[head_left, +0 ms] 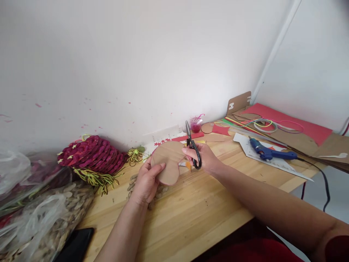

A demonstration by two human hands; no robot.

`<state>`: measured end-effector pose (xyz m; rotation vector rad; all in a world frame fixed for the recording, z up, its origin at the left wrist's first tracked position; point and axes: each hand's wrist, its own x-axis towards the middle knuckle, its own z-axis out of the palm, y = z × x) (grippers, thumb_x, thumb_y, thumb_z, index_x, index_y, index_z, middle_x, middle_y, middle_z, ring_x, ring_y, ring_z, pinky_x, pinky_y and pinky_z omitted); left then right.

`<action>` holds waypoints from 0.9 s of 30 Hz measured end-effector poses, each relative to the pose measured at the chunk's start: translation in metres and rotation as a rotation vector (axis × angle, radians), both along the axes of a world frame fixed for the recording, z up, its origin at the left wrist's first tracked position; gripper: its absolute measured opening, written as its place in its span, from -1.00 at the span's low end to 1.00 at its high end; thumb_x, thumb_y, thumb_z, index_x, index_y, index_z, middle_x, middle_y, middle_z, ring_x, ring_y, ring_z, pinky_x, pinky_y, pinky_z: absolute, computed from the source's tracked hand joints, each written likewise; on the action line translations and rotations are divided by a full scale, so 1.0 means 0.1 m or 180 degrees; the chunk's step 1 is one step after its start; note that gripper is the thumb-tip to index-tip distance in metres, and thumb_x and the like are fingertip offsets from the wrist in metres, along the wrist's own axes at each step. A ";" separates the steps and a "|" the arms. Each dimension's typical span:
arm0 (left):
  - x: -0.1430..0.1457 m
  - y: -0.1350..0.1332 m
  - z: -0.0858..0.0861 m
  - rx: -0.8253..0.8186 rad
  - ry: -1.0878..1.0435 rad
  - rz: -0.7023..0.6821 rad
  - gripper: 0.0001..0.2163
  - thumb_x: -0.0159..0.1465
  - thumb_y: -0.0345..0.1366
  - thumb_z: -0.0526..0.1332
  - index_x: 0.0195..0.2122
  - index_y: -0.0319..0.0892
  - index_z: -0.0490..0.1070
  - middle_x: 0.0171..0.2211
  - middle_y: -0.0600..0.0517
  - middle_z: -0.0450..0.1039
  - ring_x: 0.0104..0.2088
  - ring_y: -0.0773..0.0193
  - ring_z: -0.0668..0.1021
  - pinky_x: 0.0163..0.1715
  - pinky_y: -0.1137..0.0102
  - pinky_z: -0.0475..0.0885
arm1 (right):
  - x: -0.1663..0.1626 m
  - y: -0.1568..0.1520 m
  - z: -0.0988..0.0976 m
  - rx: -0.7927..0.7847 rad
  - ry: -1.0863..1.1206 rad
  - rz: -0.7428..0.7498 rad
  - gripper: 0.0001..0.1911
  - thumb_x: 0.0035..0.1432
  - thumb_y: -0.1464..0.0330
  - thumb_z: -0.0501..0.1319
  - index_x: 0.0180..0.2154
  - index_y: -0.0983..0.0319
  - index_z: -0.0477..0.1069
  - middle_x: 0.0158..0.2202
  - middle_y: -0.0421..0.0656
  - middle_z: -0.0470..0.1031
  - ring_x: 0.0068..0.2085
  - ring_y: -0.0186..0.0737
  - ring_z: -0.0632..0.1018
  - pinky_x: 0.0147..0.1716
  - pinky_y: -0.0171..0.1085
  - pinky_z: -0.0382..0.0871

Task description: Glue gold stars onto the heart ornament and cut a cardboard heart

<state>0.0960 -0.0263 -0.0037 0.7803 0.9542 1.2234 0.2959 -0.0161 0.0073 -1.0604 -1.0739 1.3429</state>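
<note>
My left hand (148,180) is closed on the left edge of a brown cardboard cutout (167,160) with a rounded outline, its thumb lying on the face. The cutout is held above the wooden table. A pair of scissors (191,142) with black handles is in my right hand (203,156), blades closed and pointing up. The right thumb and fingers are at the cutout's right edge; whether they also pinch it I cannot tell. Below the cutout lie small brown flat pieces (160,191), partly hidden by my left hand.
A stack of purple yarn-covered pieces (94,154) and plastic bags (46,222) stand on the left, a black flat object (75,243) below them. At right, a blue glue gun (269,151) rests on white paper. Behind are red paper (289,120), coloured cords (268,125) and a pink-stained cup (195,125).
</note>
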 end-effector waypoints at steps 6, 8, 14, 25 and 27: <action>-0.06 0.05 0.06 0.0108 0.0283 0.0215 -0.51 -0.08 -0.36 0.51 -0.07 -0.16 0.51 -0.14 0.01 0.58 -0.30 0.31 0.60 -0.36 0.49 0.53 | 0.18 0.04 -0.03 0.0251 -0.0107 0.0088 -0.57 -0.08 0.07 0.46 -0.49 0.22 0.35 -0.66 -0.32 0.35 -0.69 -0.41 0.37 -0.71 -0.39 0.20; -0.10 0.05 0.08 0.0168 0.0432 0.0221 -0.51 -0.05 -0.34 0.51 -0.06 -0.14 0.51 -0.14 0.02 0.58 -0.29 0.30 0.60 -0.34 0.47 0.53 | 0.27 0.11 -0.01 0.0353 -0.0161 -0.0216 -0.55 -0.10 0.05 0.47 -0.48 0.22 0.35 -0.68 -0.33 0.33 -0.71 -0.41 0.35 -0.73 -0.38 0.22; -0.03 -0.13 0.03 0.0338 0.1125 -0.1709 -0.53 0.07 -0.28 0.48 0.02 -0.11 0.51 -0.05 -0.05 0.56 -0.15 0.23 0.59 -0.18 0.40 0.50 | 0.42 0.26 -0.01 0.0376 -0.0249 -0.0762 -0.51 -0.15 0.02 0.48 -0.49 0.20 0.31 -0.69 -0.32 0.32 -0.70 -0.41 0.31 -0.74 -0.37 0.21; 0.04 -0.11 0.00 0.2050 0.3806 -0.0755 -0.78 0.31 -0.11 0.22 -0.24 -0.09 0.58 -0.26 -0.04 0.54 -0.25 0.16 0.53 -0.20 0.28 0.41 | 0.38 0.29 -0.14 0.0763 -0.1021 -0.1125 -0.55 -0.06 0.00 0.39 -0.51 0.19 0.31 -0.64 -0.27 0.34 -0.60 -0.35 0.33 -0.63 -0.34 0.14; 0.06 0.02 -0.02 0.2316 0.4057 -0.0594 -0.82 0.32 -0.17 0.19 -0.24 -0.09 0.57 -0.22 -0.06 0.56 -0.15 0.09 0.52 -0.07 0.22 0.38 | 0.38 0.30 -0.14 0.0791 -0.0943 -0.1162 -0.55 -0.04 -0.01 0.38 -0.53 0.18 0.28 -0.64 -0.27 0.34 -0.60 -0.34 0.32 -0.63 -0.34 0.13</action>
